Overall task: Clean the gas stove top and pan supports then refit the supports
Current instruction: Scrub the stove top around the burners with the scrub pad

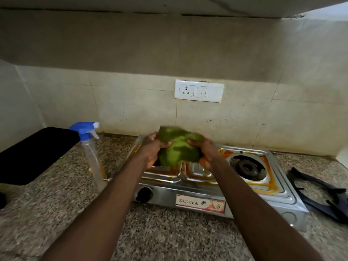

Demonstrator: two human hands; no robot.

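Green and fuzzy, a cloth [178, 147] is hanging in the air over the left half of the gas stove [188, 196], and both hands are holding it. The left hand [150, 149] is gripping its left side with curled fingers. The right hand [207, 153] is gripping its right side the same way. The cloth is looking blurry, so it is hard to tell if it is a rag or a scrub pad.

The hands and cloth are hiding the left burner. The right arm is covering part of the stove's front, so only one black knob [144, 194] is showing. The right burner [246, 167] is sitting bare, with orange stains running around it.

Black pan supports [323, 196] are lying on the speckled counter [169, 232] just right of the stove (the picture's edge is cutting them off). A clear spray bottle [90, 147] with a blue top is standing near the stove's left side, beside the left arm. A big black thing [37, 155] is lying farther left, too dark to make out. A white socket plate [199, 91] is sitting on the tiled wall behind the stove.
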